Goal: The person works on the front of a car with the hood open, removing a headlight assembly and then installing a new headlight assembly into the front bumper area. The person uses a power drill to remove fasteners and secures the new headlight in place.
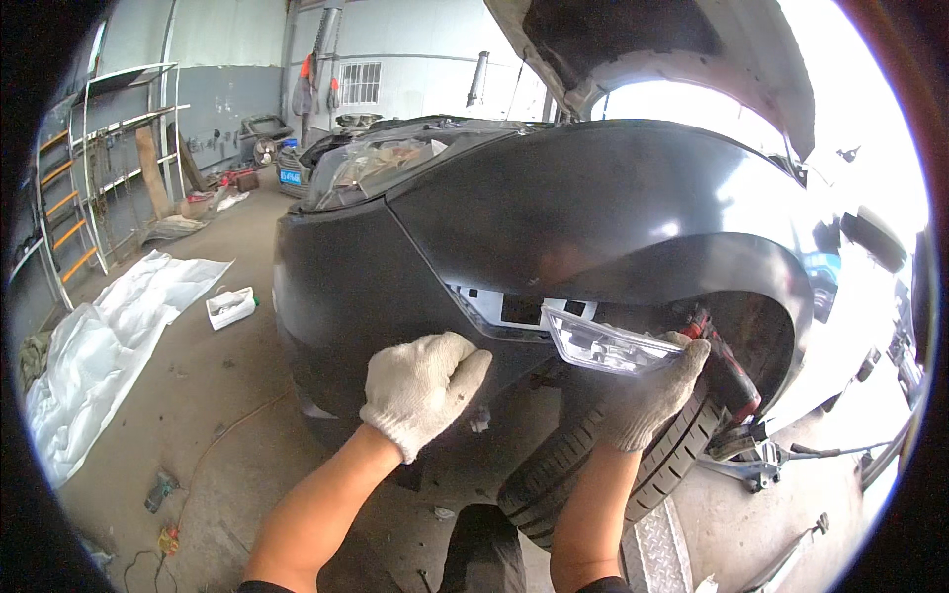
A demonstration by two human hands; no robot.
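Head view: the right gloved hand (654,397) clamps its fingers on one end of the clear-lens car lamp (605,346), near the black bumper (331,296); the left gloved hand (423,387) curls its fingers together. The lamp looks light, stiff, probably crackable; best gripped by its rim.

My right fingers (695,358) are at the right end of a lamp (605,346), whose left end lies before the slotted panel (516,311) below the fender's (603,208) lower edge. My left fingers (467,379) are left of the lamp, before the bumper (336,296). The tyre (672,465) stands beneath the lamp; a tool (730,371) shows just right of my right fingers. On the floor (213,395), a box (231,309) lies left of the bumper, and a sheet (109,356) nearer the floor's left edge.
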